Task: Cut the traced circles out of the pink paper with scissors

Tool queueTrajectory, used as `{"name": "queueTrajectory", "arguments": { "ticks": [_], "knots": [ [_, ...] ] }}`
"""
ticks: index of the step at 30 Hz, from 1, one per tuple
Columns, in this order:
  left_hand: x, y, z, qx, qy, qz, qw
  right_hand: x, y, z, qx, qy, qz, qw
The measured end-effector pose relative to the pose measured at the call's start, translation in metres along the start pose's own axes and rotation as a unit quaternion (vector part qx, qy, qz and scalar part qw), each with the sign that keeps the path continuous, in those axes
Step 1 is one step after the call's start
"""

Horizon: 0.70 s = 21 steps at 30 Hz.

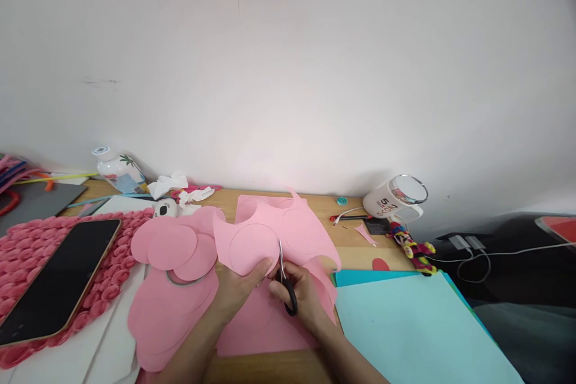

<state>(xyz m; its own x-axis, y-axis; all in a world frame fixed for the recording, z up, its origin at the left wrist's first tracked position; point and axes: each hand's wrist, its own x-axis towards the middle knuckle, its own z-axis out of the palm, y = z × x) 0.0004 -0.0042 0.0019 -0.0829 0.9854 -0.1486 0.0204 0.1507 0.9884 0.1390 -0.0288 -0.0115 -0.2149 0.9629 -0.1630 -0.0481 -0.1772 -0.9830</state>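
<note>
My left hand pinches the lower edge of a pink paper sheet with round outlines drawn on it and curved pieces cut out of its edges. Black-handled scissors are in my right hand, their blades lying at the side of one drawn circle. Under the held sheet lies more pink paper. Cut pink paper circles are piled left of my left hand, overlapping one another.
A phone rests on rows of pink rolled rosettes at left. Behind stand a white bottle and crumpled tissue. To the right are a white mug, a small toy figure and light blue paper sheets.
</note>
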Motion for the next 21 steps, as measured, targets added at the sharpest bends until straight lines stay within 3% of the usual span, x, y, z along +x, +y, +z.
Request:
{"name": "queueTrajectory", "arguments": {
  "ticks": [9,21],
  "knots": [
    [-0.0024,0.0055,0.0017,-0.026,0.009,-0.001,1.0,0.0042,0.009,-0.0043,-0.003,0.018,-0.055,0.998],
    [-0.0034,0.0051,-0.0042,-0.035,-0.037,-0.031,0.998,0.0022,0.0053,-0.0066,0.001,-0.004,-0.042,0.999]
  ]
}}
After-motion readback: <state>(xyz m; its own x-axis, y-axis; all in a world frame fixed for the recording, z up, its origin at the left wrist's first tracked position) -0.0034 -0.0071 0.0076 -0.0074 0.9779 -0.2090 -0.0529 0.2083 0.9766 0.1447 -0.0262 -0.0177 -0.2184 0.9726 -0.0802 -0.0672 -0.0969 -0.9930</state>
